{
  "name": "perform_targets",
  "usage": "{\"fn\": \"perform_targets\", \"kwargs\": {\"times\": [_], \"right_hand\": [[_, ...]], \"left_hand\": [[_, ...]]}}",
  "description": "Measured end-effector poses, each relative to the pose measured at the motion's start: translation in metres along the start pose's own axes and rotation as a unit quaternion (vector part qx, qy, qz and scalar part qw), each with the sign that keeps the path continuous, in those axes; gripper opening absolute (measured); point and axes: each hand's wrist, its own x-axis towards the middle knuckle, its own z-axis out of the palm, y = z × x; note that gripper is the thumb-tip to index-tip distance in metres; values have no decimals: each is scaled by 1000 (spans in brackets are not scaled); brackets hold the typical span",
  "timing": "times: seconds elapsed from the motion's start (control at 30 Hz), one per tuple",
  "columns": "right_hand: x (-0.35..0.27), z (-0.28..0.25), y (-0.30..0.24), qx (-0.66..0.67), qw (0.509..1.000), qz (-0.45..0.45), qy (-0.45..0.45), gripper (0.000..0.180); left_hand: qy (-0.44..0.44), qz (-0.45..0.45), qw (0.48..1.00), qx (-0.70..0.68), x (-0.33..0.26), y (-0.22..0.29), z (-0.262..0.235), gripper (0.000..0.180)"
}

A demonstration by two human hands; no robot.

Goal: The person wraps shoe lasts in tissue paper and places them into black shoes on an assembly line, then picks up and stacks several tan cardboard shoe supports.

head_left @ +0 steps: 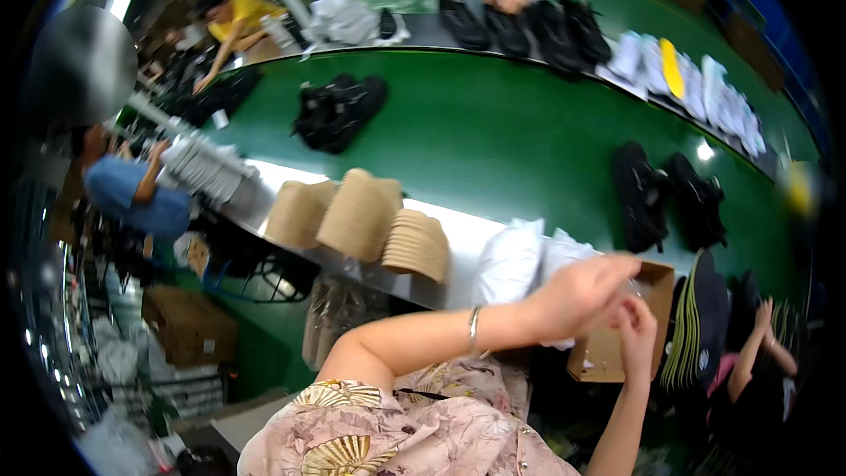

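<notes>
My left hand [577, 293], with a thin bracelet on its wrist, reaches to the right with its fingers curled. My right hand [636, 335] rises from below and its fingertips meet those of the left. Both are over an open cardboard box [608, 357]. Something small and pale may be pinched between the fingers, but the blur hides it. White plastic bags [515, 260] lie just behind my left hand.
Stacks of tan insoles [361, 211] sit on a pale ledge beside a green belt [493, 137] carrying black shoes [339, 110], with another pair [665, 194] further right. A stack of dark insoles [701, 317] stands right of the box. Other people work across the belt and at lower right [758, 361].
</notes>
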Motion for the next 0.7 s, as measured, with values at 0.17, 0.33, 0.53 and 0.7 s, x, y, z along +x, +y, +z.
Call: {"fn": "perform_targets", "kwargs": {"times": [0.17, 0.33, 0.53, 0.7], "right_hand": [[-31, 44, 3, 26, 998, 50, -38, 20], [-49, 71, 2, 7, 998, 20, -59, 17], [-35, 130, -53, -79, 987, -122, -71, 15], [-26, 190, -93, -137, 954, -209, -167, 15]], "left_hand": [[108, -110, 974, 163, -88, 39, -95, 32], [250, -268, 885, 286, -142, 30, -190, 16], [415, -372, 792, 249, -213, -19, -266, 17], [424, -414, 757, 276, -252, -41, -265, 20]]}}
